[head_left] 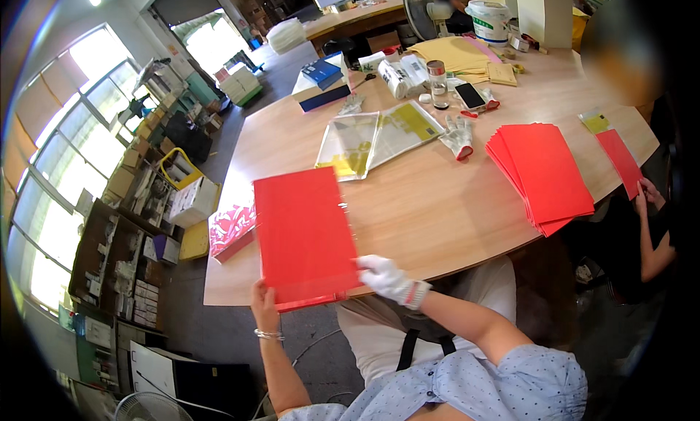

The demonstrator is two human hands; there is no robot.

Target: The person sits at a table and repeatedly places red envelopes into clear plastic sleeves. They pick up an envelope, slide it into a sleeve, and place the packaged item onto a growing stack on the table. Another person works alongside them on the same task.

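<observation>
Between my hands is a large red sheet (306,239), with shiny transparent plastic showing along its right and lower edges. My left hand (264,304), bare with bracelets at the wrist, closes on its lower left corner. On the lower right edge, my right hand (386,277) grips it in a white glove. Part of the sheet overlaps the table's near left part, and its lower end is close to the table edge. A pink-and-white patterned stack (232,230) is partly hidden behind its left side. Beyond it lie transparent plastic sleeves (379,140) with yellow-green printing.
A fanned stack of red sheets (543,177) lies to the right on the wooden table (430,224). Farther back are a work glove (458,135), a phone (470,96), a glass bottle (437,86) and a blue box (321,72). At right, another person's hands (649,193) hold a red piece.
</observation>
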